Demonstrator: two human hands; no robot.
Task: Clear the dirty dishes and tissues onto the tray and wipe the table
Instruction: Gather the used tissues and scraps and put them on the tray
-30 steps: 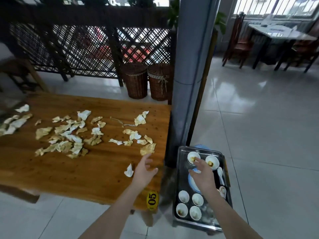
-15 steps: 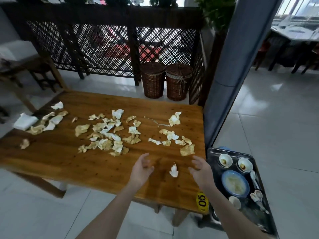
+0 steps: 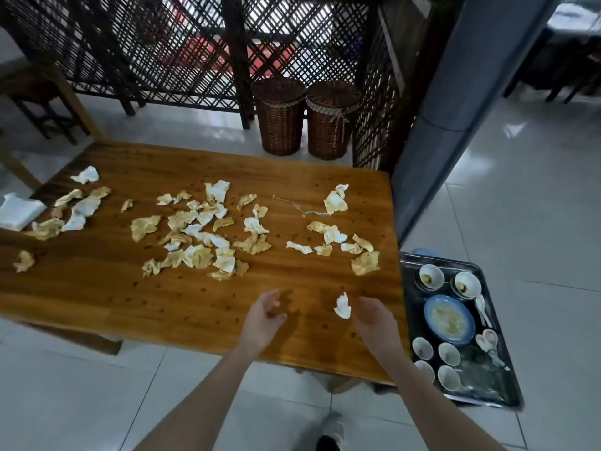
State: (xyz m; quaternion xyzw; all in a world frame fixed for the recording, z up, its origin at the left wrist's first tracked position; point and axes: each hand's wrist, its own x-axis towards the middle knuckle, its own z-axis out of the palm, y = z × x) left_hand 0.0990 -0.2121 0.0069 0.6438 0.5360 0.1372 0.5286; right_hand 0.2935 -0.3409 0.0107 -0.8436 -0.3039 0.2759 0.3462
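Seeing dishes [image 3: 450, 319] on the tray [image 3: 481, 377], we've tissues [image 3: 201, 242] and wiping left; left hand [image 3: 265, 317] and right hand [image 3: 374, 320] loosely curled, empty

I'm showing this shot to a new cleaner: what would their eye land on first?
Crumpled white and yellow-stained tissues strewn across the brown wooden table, thickest at its middle. Next, the dark metal tray beside the table's right end, packed with small white bowls and a soiled blue plate. The left hand and right hand hover open over the near edge, a small white tissue between them.
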